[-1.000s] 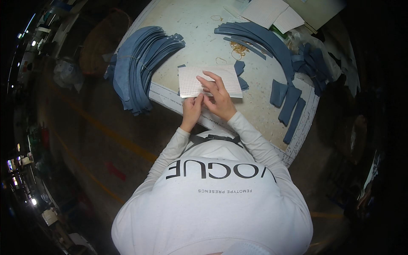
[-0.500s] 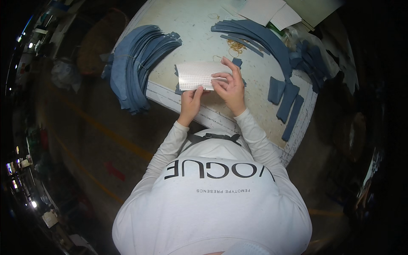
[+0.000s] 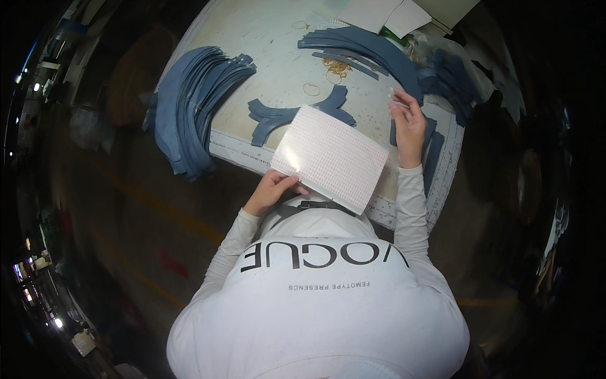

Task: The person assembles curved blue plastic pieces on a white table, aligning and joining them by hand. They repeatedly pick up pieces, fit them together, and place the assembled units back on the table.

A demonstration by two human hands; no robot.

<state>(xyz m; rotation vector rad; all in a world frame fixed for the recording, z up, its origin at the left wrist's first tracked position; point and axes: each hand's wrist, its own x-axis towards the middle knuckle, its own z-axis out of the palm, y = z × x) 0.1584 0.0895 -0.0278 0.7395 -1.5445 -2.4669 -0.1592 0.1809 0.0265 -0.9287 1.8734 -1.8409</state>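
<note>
My left hand pinches the lower left edge of a white sheet of small printed labels, thumb on top. The sheet is tilted in front of my waist, its glossy left part catching light. Raised to the right of the sheet, my right hand has its fingers bent together, with a tiny white label at the fingertips. Beyond the sheet lie curved blue fabric pieces on the table, partly covered by it.
A thick stack of curved blue pieces hangs over the table's left edge. More blue strips lie at the far right, beside tangled yellowish rubber bands. Papers and a clear plastic bag are at the back right.
The sheet has come nearer to my body and now lies opened out, uncovering the curved blue pieces. My right hand has left it and moved right, carrying a tiny white label.
</note>
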